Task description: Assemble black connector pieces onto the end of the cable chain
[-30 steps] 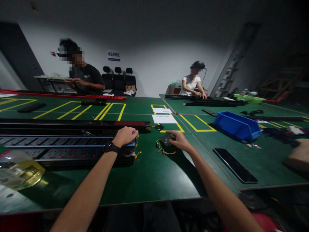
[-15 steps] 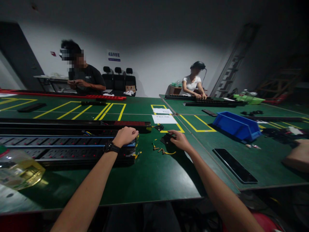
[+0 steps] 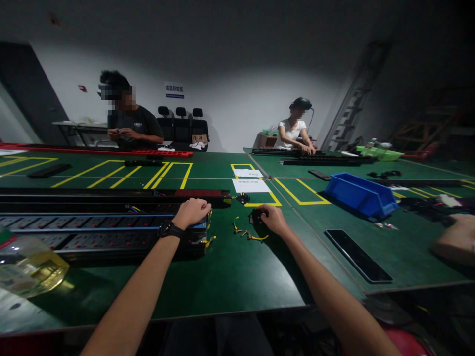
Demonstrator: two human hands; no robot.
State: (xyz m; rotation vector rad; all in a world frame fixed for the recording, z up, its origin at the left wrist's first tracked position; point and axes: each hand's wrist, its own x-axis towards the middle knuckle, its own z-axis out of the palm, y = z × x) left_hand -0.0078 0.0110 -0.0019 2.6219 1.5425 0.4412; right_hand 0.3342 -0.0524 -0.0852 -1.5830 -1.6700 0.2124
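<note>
Small black part (image 3: 257, 217), right hand (image 3: 272, 219)

We see the right hand (image 3: 273, 219) has lowered the small black part (image 3: 256, 217) onto the green table (image 3: 230, 267), beside the yellow wires (image 3: 249, 234).

The matt green worktop (image 3: 230, 277) is carrying a glossy blue plastic bin (image 3: 358, 195) and white paper sheets (image 3: 251, 186).

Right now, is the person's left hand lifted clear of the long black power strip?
No: the left hand rests as a closed fist on the end of the long black power strip, while the right hand covers a small black part.
</note>
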